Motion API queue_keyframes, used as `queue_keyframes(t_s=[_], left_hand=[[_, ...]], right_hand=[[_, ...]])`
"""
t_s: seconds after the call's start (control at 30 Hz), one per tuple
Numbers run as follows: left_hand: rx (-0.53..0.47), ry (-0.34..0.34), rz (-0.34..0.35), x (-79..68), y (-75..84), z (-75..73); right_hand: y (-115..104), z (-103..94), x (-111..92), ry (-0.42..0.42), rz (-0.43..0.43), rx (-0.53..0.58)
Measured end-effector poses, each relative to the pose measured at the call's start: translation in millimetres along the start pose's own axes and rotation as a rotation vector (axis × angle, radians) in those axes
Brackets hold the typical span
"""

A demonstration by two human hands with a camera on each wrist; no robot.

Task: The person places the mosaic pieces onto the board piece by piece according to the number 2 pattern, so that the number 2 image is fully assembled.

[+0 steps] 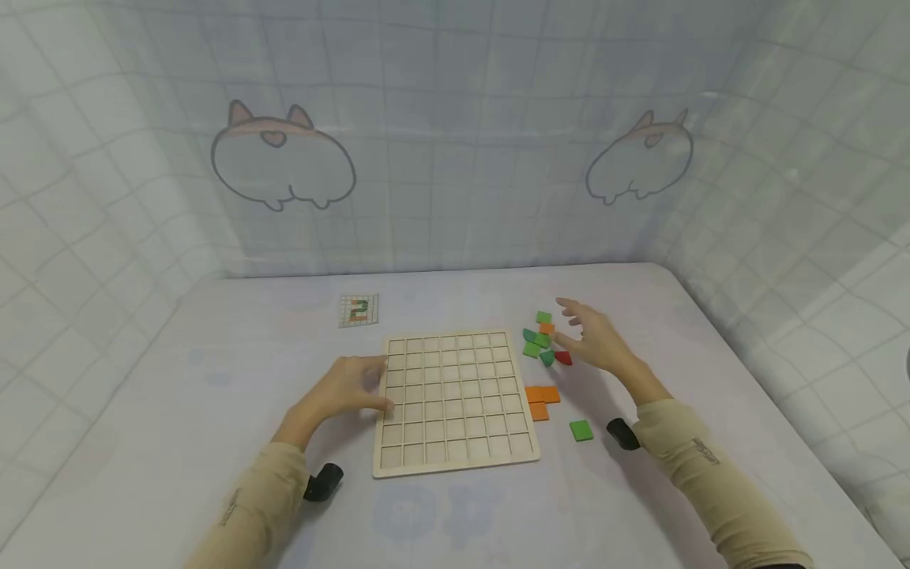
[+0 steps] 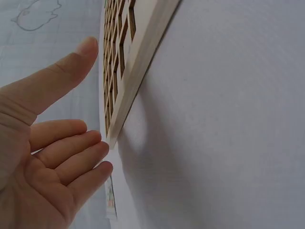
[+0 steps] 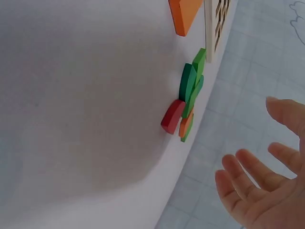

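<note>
A pale wooden board (image 1: 456, 401) divided into square cells lies flat in the middle of the table. My left hand (image 1: 347, 387) is at its left edge, thumb and fingers spread apart and gripping nothing. In the left wrist view the loosely bent fingers (image 2: 78, 157) of this hand show beside the board's rim. To the right of the board, my right hand (image 1: 599, 338) hovers with parted fingers beside a cluster of small tiles. The cluster includes a red rounded piece (image 1: 562, 358), a dark green rounded piece (image 3: 188, 82), light green squares (image 1: 532, 349) and an orange tile (image 1: 546, 329).
Several orange tiles (image 1: 538, 412) lie against the board's right edge. A single light green square (image 1: 581, 430) sits nearer the front. Beyond the board's upper left corner is a small card (image 1: 359, 310) with a printed grid pattern. A patterned curtain (image 1: 455, 158) hangs behind the table.
</note>
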State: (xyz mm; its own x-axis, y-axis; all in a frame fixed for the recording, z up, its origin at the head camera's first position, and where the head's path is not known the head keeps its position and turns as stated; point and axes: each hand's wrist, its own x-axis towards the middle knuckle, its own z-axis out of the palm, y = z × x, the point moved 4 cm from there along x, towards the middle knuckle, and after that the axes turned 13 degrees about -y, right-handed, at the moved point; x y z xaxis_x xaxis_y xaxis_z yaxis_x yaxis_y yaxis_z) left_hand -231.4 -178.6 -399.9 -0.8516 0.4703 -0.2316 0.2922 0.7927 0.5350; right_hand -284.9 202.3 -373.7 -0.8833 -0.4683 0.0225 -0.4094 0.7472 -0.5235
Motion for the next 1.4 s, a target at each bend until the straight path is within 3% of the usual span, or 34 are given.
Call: queue_keyframes(t_s=[0.3, 0.53, 0.77, 1.03, 1.23, 1.4], left_hand=[[-0.043, -0.079, -0.027, 3.2, -4.1, 5.8], [-0.041, -0.118, 0.026, 1.0, -11.5, 8.7], [-0.055, -0.119, 0.014, -0.7, -14.9, 9.7], [-0.071, -0.141, -0.002, -3.6, -16.4, 13.7], [-0.075, -0.138, 0.014, -3.5, -19.2, 14.9], [-0.087, -0.136, -0.001, -4.1, -21.0, 15.8]], right_hand=[[-1, 10.8, 14, -0.166, 0.009, -0.004], [6, 11.6, 32, -0.27, 0.061, 0.05], [9, 24.0, 53, -0.281, 0.057, -0.012], [2, 34.1, 62, -0.314, 0.033, -0.134], [2, 35.7, 65, -0.364, 0.043, -0.105], [2, 34.3, 65, -0.34, 0.012, -0.08]])
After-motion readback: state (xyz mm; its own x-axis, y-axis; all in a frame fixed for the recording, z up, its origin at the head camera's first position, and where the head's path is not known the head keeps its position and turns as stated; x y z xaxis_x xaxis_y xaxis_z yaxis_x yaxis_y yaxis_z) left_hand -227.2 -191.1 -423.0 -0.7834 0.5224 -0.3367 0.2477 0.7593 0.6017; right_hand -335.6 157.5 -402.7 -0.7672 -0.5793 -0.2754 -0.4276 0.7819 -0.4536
